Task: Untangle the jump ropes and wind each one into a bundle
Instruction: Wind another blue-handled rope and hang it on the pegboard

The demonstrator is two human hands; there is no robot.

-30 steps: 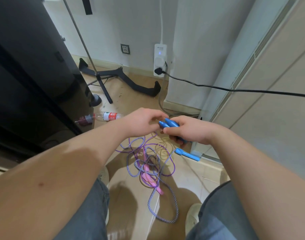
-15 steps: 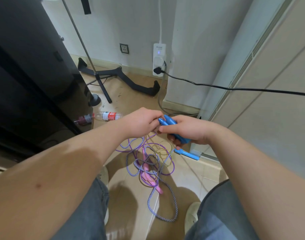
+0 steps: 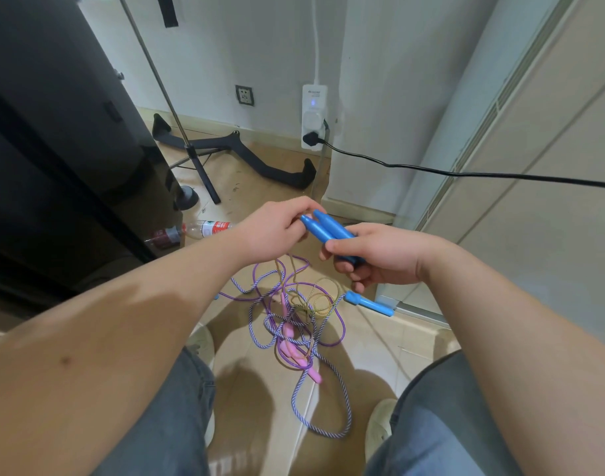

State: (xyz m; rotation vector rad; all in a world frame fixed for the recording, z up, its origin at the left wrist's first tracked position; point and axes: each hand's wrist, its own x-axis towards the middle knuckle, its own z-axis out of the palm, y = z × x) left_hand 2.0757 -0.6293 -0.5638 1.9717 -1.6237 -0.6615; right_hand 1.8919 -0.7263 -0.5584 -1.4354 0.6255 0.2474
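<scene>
Two blue jump-rope handles (image 3: 323, 228) lie side by side in the air above the floor. My right hand (image 3: 373, 257) grips their lower ends. My left hand (image 3: 277, 230) pinches at their upper tips. Below on the tiled floor sits a tangle of ropes (image 3: 294, 321): a blue-and-white striped rope, a purple rope and a thin yellowish one, with pink handles (image 3: 294, 348) in the middle. A striped loop (image 3: 328, 417) trails toward my feet. Another blue handle (image 3: 368, 303) lies on the floor to the right of the tangle.
A plastic bottle (image 3: 198, 230) lies on the floor by a dark cabinet (image 3: 53, 149) on the left. A tripod stand (image 3: 198, 166) and a black bar (image 3: 260, 159) stand behind. A black cable (image 3: 466, 173) runs from a wall power strip (image 3: 314, 115) across the right. My shoes (image 3: 380, 431) flank the ropes.
The two blue handles have come up a little higher and show more length between my hands. My right hand has slid down toward their lower ends. The floor tangle looks the same.
</scene>
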